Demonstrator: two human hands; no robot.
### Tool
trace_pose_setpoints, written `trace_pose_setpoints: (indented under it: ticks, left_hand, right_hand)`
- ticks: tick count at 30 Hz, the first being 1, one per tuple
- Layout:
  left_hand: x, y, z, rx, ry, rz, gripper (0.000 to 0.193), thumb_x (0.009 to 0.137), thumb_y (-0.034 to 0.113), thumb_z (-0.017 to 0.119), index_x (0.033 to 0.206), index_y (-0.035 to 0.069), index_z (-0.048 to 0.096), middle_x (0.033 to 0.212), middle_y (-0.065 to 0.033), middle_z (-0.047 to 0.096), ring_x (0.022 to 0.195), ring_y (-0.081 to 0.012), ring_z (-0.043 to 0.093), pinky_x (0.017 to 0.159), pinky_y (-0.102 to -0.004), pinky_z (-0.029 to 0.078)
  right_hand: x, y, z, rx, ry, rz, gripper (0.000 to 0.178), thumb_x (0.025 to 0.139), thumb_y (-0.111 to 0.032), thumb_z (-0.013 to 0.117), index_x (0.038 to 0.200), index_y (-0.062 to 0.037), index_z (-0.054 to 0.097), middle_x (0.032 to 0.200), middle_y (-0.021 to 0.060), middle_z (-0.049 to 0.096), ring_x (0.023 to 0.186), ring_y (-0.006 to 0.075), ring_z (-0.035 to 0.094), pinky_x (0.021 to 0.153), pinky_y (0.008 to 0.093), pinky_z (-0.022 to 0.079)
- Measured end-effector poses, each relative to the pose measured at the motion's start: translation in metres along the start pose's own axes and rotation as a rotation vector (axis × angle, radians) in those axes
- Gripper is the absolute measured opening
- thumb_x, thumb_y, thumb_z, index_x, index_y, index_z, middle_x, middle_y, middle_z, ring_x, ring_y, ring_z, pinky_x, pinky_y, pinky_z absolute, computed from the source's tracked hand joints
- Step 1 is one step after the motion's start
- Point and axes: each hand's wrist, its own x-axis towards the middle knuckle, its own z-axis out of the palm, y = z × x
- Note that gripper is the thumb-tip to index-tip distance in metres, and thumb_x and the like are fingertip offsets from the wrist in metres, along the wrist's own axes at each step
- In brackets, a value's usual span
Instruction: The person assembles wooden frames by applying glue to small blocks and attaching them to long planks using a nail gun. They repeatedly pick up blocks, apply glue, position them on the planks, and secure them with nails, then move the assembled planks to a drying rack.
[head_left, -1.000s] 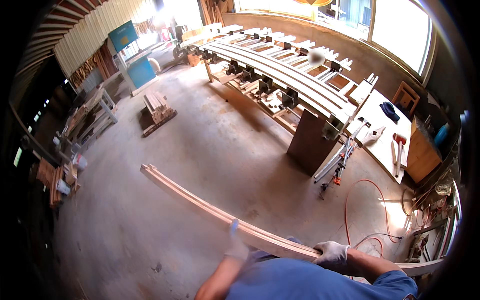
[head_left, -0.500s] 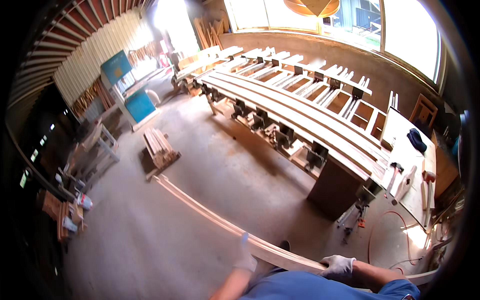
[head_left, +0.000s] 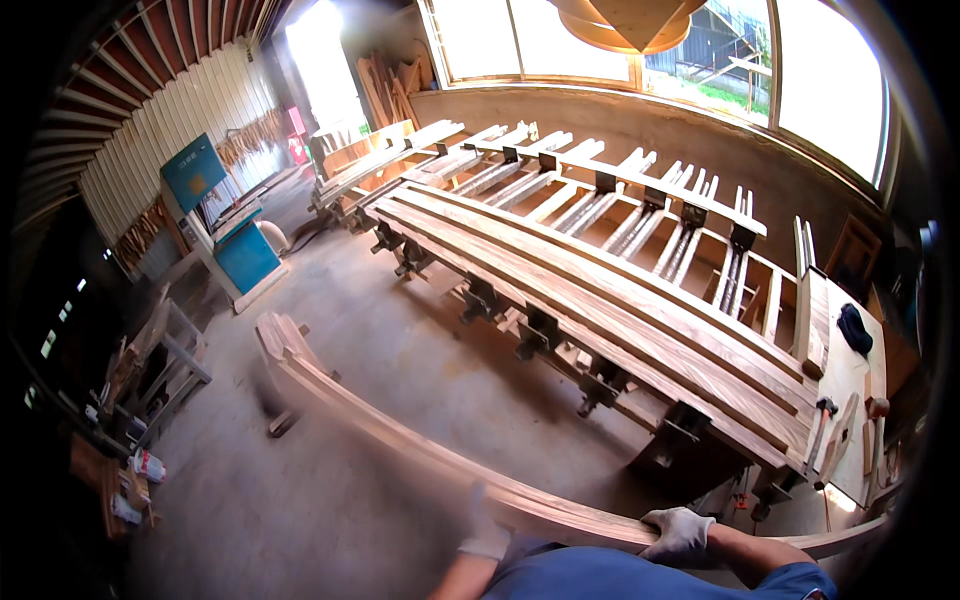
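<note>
A long stack of narrow wooden boards (head_left: 400, 440) runs across in front of my body, its far end reaching left over the floor and blurred. My right hand (head_left: 678, 535), in a pale work glove, is closed over the boards near my waist. Also gloved, my left hand (head_left: 486, 538) is at their near side, farther left. Motion smears its fingers, so its grip cannot be made out. Beyond the boards stands a long clamping bench (head_left: 715, 425), with long wooden strips (head_left: 560, 280) lying side by side on it among dark metal clamps (head_left: 540, 330).
A hammer (head_left: 822, 425) and a dark cloth (head_left: 855, 328) lie on a side table (head_left: 850, 385) at right. More wood (head_left: 283, 335) is on the floor past the boards' far end. A blue-and-white machine (head_left: 245, 258) stands at far left, a white bucket (head_left: 150, 466) nearer.
My view has shifted, and the bench appears larger and nearer. The boards have swung so their far end now overlaps the wood on the floor. My right hand keeps its hold.
</note>
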Motion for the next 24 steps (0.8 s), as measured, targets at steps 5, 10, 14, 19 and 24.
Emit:
trace_pose_setpoints:
  ticks: [5, 10, 14, 19, 24]
  left_hand:
    - [0.134, 0.081, 0.016, 0.031, -0.025, 0.019, 0.081, 0.088, 0.057, 0.077, 0.147, 0.009, 0.049, 0.138, -0.0164, 0.06, 0.127, -0.0378, 0.059, 0.112, -0.053, 0.048]
    - [0.164, 0.163, 0.114, -0.056, -0.125, -0.06, 0.078, 0.094, 0.045, 0.078, 0.152, 0.007, 0.043, 0.14, -0.0131, 0.059, 0.13, -0.0301, 0.06, 0.114, -0.0447, 0.05]
    - [0.23, 0.193, 0.157, -0.032, -0.19, -0.109, 0.07, 0.095, 0.045, 0.076, 0.148, 0.008, 0.049, 0.137, -0.0178, 0.066, 0.125, -0.0394, 0.065, 0.111, -0.0525, 0.053]
    - [0.299, 0.215, 0.211, 0.027, -0.212, -0.165, 0.054, 0.096, 0.043, 0.076, 0.139, 0.014, 0.06, 0.13, -0.0099, 0.07, 0.121, -0.0302, 0.068, 0.107, -0.0501, 0.055]
    - [0.37, 0.221, 0.245, 0.093, -0.225, -0.138, 0.053, 0.097, 0.041, 0.076, 0.141, 0.016, 0.06, 0.133, -0.0068, 0.069, 0.124, -0.0283, 0.066, 0.109, -0.0486, 0.053]
  right_hand:
    - [0.082, -0.066, -0.032, -0.072, 0.099, -0.049, 0.096, 0.068, -0.055, 0.087, 0.14, 0.0035, 0.063, 0.13, 0.0235, 0.072, 0.122, 0.0332, 0.07, 0.108, 0.0379, 0.053]
    - [0.129, -0.13, -0.063, -0.013, 0.198, -0.045, 0.095, 0.069, -0.055, 0.088, 0.14, 0.0028, 0.064, 0.128, 0.0212, 0.073, 0.12, 0.0304, 0.071, 0.107, 0.0365, 0.053]
    - [0.153, -0.168, -0.077, 0.159, 0.381, -0.056, 0.076, 0.066, -0.028, 0.09, 0.132, 0.0018, 0.067, 0.112, 0.0173, 0.075, 0.104, 0.0234, 0.071, 0.093, 0.0355, 0.057]
    - [0.202, -0.182, -0.122, 0.139, 0.446, -0.083, 0.077, 0.065, -0.028, 0.09, 0.132, 0.0028, 0.067, 0.108, 0.0167, 0.074, 0.101, 0.0239, 0.071, 0.092, 0.0359, 0.056]
    - [0.242, -0.191, -0.164, 0.057, 0.518, -0.122, 0.075, 0.067, -0.03, 0.089, 0.132, 0.0019, 0.067, 0.105, 0.0189, 0.074, 0.097, 0.0231, 0.071, 0.088, 0.0358, 0.057]
